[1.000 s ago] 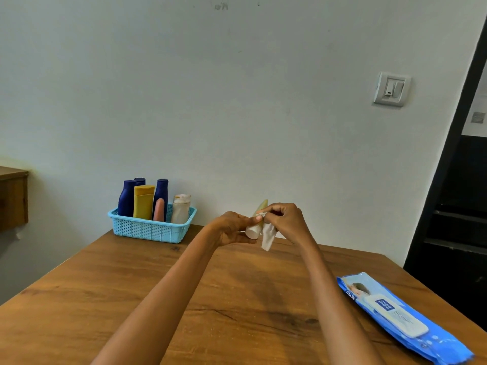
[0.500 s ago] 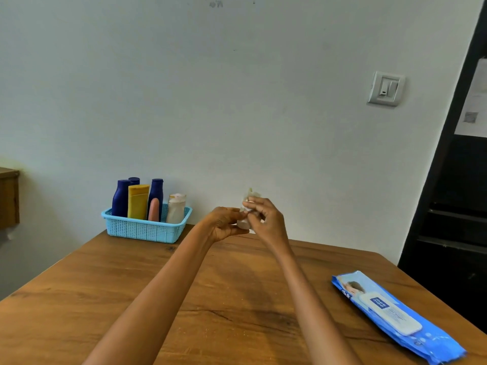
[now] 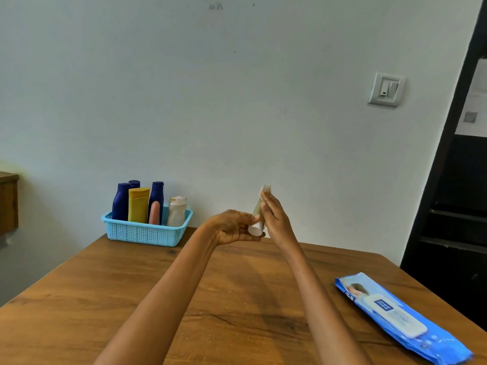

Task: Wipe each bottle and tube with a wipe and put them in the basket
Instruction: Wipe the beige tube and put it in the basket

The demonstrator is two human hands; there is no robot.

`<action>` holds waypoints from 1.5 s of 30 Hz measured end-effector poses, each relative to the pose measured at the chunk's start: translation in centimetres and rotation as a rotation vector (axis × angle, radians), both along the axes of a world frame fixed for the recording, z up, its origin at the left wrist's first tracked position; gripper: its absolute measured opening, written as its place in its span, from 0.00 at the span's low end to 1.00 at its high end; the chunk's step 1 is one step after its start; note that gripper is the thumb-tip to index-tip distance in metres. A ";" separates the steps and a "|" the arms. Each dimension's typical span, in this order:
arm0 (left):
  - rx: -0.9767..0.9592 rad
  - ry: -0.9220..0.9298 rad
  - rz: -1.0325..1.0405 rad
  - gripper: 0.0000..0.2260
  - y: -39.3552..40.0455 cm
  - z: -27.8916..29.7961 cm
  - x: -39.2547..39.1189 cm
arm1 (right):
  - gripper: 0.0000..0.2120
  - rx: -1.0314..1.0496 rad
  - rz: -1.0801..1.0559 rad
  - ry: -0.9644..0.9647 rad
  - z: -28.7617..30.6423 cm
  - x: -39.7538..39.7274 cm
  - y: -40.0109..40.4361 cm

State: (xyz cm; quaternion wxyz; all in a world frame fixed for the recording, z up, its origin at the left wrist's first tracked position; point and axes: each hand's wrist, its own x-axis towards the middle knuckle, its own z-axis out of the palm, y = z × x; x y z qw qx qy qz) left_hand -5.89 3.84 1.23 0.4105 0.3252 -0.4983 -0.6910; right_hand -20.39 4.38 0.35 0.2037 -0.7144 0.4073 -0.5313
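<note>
Your desk (image 3: 105, 299) is wood with a visible grain and a low satin sheen. The basket (image 3: 143, 233) is pale blue perforated plastic. Inside it, the dark blue bottles (image 3: 120, 201) look like smooth plastic. The wipes pack (image 3: 400, 317) is glossy blue film that catches the light.

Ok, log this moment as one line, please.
step: wiping tube | left hand: holds cap end | right hand: rubs wipe up tube | basket: six items in
</note>
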 end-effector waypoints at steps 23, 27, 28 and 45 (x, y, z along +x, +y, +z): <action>-0.035 0.220 0.363 0.22 -0.5 0.2 -0.3 | 0.14 0.315 -0.003 -0.288 0.0 2.0 0.6; -0.031 0.191 0.426 0.25 -0.5 0.1 -0.1 | 0.13 0.264 -0.014 -0.316 -0.1 2.1 0.8; -0.031 0.209 0.429 0.26 -0.6 0.1 -0.1 | 0.13 0.246 -0.020 -0.334 0.0 2.1 0.9; -0.265 0.143 0.524 0.21 -0.7 -0.5 -1.3 | 0.12 0.331 -0.014 -0.635 -0.1 2.7 0.8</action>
